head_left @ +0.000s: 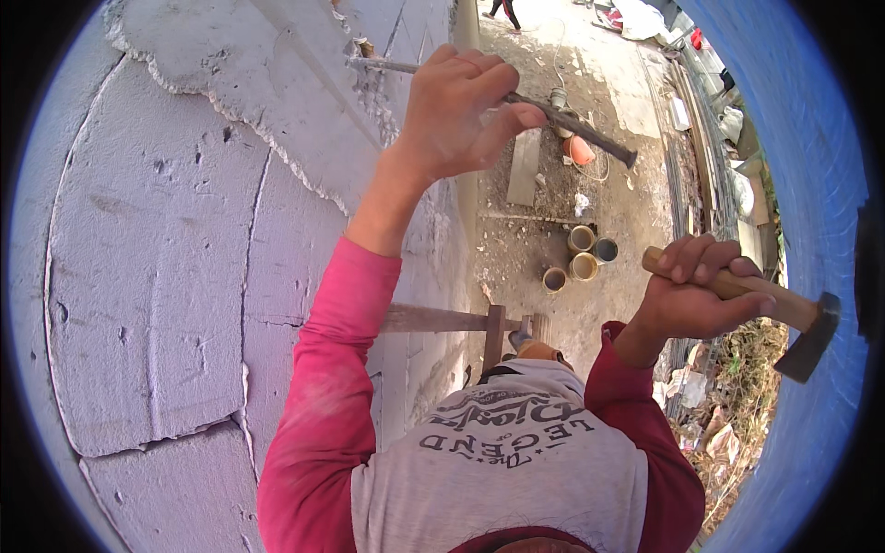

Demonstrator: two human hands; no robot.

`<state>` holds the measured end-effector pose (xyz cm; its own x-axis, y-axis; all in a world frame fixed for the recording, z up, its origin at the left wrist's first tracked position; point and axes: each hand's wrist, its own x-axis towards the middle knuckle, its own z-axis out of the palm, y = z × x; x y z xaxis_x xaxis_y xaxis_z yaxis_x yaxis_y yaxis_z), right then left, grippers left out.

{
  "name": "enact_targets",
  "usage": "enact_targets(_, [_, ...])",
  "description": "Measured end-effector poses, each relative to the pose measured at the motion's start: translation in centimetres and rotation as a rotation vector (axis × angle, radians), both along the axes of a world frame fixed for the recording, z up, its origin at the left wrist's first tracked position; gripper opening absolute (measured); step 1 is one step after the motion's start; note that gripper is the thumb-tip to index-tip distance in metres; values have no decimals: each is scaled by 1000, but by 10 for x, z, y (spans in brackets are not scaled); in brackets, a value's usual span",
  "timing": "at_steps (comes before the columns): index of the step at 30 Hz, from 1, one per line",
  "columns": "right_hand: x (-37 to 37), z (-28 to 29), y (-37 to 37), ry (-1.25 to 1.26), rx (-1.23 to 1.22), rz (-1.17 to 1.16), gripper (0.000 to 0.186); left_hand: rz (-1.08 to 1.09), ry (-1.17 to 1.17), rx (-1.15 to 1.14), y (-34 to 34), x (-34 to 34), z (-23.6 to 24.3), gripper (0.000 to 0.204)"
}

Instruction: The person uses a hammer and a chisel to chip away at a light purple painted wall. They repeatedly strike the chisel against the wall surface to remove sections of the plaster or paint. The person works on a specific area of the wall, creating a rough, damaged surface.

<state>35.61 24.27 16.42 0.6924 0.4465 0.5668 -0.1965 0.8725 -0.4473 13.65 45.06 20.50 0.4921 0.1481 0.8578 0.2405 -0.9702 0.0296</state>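
Observation:
My left hand (461, 115) is closed round a long metal chisel (590, 138). The chisel's thin end reaches the broken edge of the plaster on the block wall (157, 276), and its thick struck end points out to the right. Out at the right, my right hand (705, 286) grips the wooden handle of a hammer (809, 336). The dark hammer head is well apart from the chisel. Rough, chipped material (369, 92) shows where the chisel meets the wall.
Wooden bars (433, 320) stick out from the wall below my arms. Several buckets (583, 267) stand on the dirt ground far below, near a plank (525, 170) and an orange container (579, 150). Blue sheeting (820, 166) curves along the right. Another person's legs (504, 11) show at the top.

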Motion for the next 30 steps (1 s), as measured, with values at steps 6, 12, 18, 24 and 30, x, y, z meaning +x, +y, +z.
enact_targets(6, [-21, -12, 2, -24, -236, -16, 65, 57, 31, -2, -2, -3, 4, 53])
enact_targets(12, [-10, -7, 0, -3, -61, -20, 64, 30, -5, 4, -2, -2, 2, 54])
enact_targets(18, [-13, -4, -2, 7, -35, 45, 63, 31, -4, 11, -4, -5, 7, 52])
enact_targets(24, [-80, -62, 14, -361, -616, 183, 52, 25, 27, 41, 0, 0, 4, 51])
enact_targets(30, [-41, -30, 4, -219, -320, -26, 61, 10, -17, -9, 1, -10, 5, 52])
